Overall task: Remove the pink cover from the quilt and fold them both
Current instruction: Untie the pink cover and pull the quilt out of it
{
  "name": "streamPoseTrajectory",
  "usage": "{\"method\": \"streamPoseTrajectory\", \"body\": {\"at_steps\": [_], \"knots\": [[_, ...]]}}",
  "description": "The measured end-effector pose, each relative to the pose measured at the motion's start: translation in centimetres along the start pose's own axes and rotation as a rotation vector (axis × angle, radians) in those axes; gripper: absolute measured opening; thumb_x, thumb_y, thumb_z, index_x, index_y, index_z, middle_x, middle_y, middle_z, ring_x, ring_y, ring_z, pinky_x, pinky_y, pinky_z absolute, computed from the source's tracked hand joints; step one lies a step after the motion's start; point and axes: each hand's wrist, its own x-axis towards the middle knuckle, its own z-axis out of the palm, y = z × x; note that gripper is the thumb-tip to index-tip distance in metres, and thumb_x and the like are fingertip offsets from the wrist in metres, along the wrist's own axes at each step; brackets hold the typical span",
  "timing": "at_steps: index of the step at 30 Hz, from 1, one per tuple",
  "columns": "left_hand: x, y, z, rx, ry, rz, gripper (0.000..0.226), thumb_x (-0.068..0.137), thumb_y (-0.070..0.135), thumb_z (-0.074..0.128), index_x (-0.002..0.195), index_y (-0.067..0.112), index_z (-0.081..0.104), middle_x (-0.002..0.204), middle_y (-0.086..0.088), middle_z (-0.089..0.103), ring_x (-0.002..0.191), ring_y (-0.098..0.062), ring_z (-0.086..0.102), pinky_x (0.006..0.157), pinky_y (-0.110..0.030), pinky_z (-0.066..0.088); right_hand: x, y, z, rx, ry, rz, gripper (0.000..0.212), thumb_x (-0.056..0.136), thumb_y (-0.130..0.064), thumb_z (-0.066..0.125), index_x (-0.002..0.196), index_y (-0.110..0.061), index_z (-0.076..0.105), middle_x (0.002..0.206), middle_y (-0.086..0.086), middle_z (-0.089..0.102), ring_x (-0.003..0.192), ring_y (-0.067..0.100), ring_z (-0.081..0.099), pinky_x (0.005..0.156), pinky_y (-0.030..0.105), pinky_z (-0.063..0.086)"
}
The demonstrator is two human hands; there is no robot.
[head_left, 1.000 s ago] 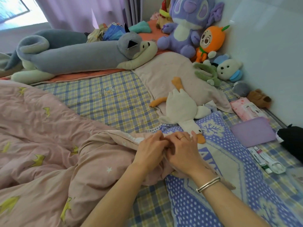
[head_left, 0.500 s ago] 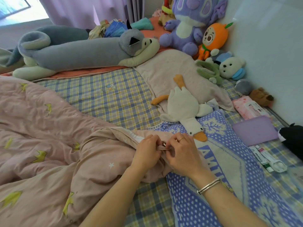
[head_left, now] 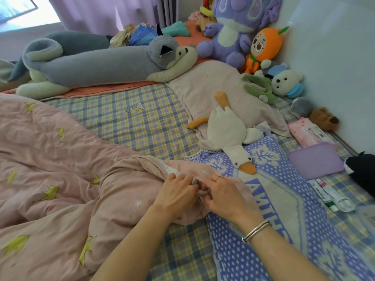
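Mid-bed [head_left: 142,122], left hand [head_left: 176,192] and right hand [head_left: 226,196] pinch the pink cover [head_left: 60,159].

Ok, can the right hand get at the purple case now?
Probably, once it lets go of the pink cover: only the flat blue pillow lies between the right hand and the purple case.

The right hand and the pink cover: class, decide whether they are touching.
Touching. The head view shows the right hand pinching a bunched fold of the pink cover, with no gap between them.
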Motion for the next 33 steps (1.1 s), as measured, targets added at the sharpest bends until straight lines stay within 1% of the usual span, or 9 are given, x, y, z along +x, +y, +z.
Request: {"method": "streamPoseTrajectory", "body": {"at_steps": [5, 10, 12, 14, 20, 23, 26, 30, 33], "knots": [[0.1, 0.0, -0.3, -0.285, 0.027, -0.174, 0.028, 0.096, 0.027, 0.036, 0.096, 0.011, 0.059, 0.096, -0.002, 0.054, 0.088, -0.020, 0.058, 0.076, -0.030, 0.045, 0.0, -0.2, -0.1, -0.026, 0.029, 0.001, 0.023, 0.089, -0.019, 0.046, 0.110, -0.015, 0.055, 0.106, 0.001, 0.056, 0.095, 0.016, 0.052, 0.073, 0.016, 0.025], [1.0, 1.0, -0.4, -0.366, 0.141, -0.392, 0.025, 0.096, 0.034, 0.044, 0.102, 0.015, 0.060, 0.102, 0.001, 0.055, 0.090, -0.014, 0.057, 0.069, -0.022, 0.040, 0.2, -0.2, 0.0, 0.044, 0.075, -0.024, 0.019, 0.086, -0.015, 0.052, 0.104, -0.011, 0.058, 0.099, 0.002, 0.056, 0.077, 0.012, 0.042, 0.062, 0.013, 0.027], [1.3, 1.2, -0.4, -0.435, 0.151, -0.521, 0.015, 0.093, 0.031, 0.050, 0.095, 0.016, 0.052, 0.096, 0.001, 0.058, 0.086, -0.015, 0.058, 0.065, -0.022, 0.037, 0.0, -0.2, -0.1, 0.024, 0.073, -0.034, 0.011, 0.077, -0.011, 0.064, 0.087, -0.012, 0.061, 0.083, 0.000, 0.058, 0.066, 0.008, 0.038, 0.051, 0.007, 0.018], [1.6, 1.3, -0.4, -0.465, 0.129, -0.599, 0.014, 0.092, 0.028, 0.051, 0.094, 0.014, 0.046, 0.091, -0.002, 0.062, 0.084, -0.017, 0.059, 0.063, -0.023, 0.037, -0.2, -0.5, -0.3, 0.008, 0.044, -0.013, 0.020, 0.061, -0.011, 0.074, 0.071, -0.017, 0.059, 0.066, -0.005, 0.056, 0.055, 0.002, 0.033, 0.047, 0.003, 0.008], [1.8, 1.9, -1.2, -0.110, 0.012, -0.443, 0.018, 0.098, 0.015, 0.038, 0.104, 0.007, 0.053, 0.103, -0.007, 0.063, 0.093, -0.022, 0.065, 0.065, -0.025, 0.039, -0.2, -0.4, -0.2, -0.020, 0.060, -0.032, 0.023, 0.054, -0.015, 0.078, 0.067, -0.020, 0.059, 0.061, -0.008, 0.055, 0.053, -0.001, 0.030, 0.047, 0.000, 0.005], [2.0, 1.4, -1.3, -0.085, -0.011, -0.390, 0.018, 0.097, 0.019, 0.042, 0.102, 0.009, 0.057, 0.105, -0.005, 0.062, 0.095, -0.021, 0.063, 0.067, -0.026, 0.039, -0.2, -0.6, -0.6, -0.040, 0.078, -0.029, 0.020, 0.058, -0.015, 0.077, 0.071, -0.017, 0.061, 0.065, -0.007, 0.056, 0.055, 0.001, 0.031, 0.043, 0.003, 0.006], [2.1, 0.9, -1.1, -0.089, -0.071, -0.352, 0.020, 0.096, 0.025, 0.045, 0.102, 0.011, 0.059, 0.108, -0.005, 0.059, 0.098, -0.021, 0.061, 0.070, -0.027, 0.040, -0.2, -0.5, -0.6, 0.005, 0.040, -0.053, 0.011, 0.081, -0.011, 0.059, 0.091, -0.009, 0.063, 0.088, 0.003, 0.059, 0.068, 0.008, 0.038, 0.048, 0.008, 0.017], [2.2, 1.3, -1.1, -0.039, -0.081, -0.338, 0.021, 0.097, 0.013, 0.042, 0.098, 0.009, 0.062, 0.103, -0.007, 0.065, 0.094, -0.021, 0.063, 0.070, -0.027, 0.043, -0.1, -0.4, -0.5, 0.036, 0.041, -0.067, 0.014, 0.084, -0.012, 0.055, 0.095, -0.009, 0.062, 0.094, 0.003, 0.058, 0.069, 0.009, 0.040, 0.049, 0.009, 0.020], [2.3, 1.0, -1.2, -0.168, -0.075, -0.349, 0.024, 0.095, 0.011, 0.041, 0.097, 0.006, 0.064, 0.102, -0.011, 0.067, 0.094, -0.025, 0.063, 0.077, -0.031, 0.047, -0.1, -0.2, -0.4, 0.036, 0.025, -0.003, 0.010, 0.081, -0.012, 0.054, 0.089, -0.010, 0.060, 0.089, 0.003, 0.057, 0.068, 0.017, 0.047, 0.051, 0.012, 0.023]]}}
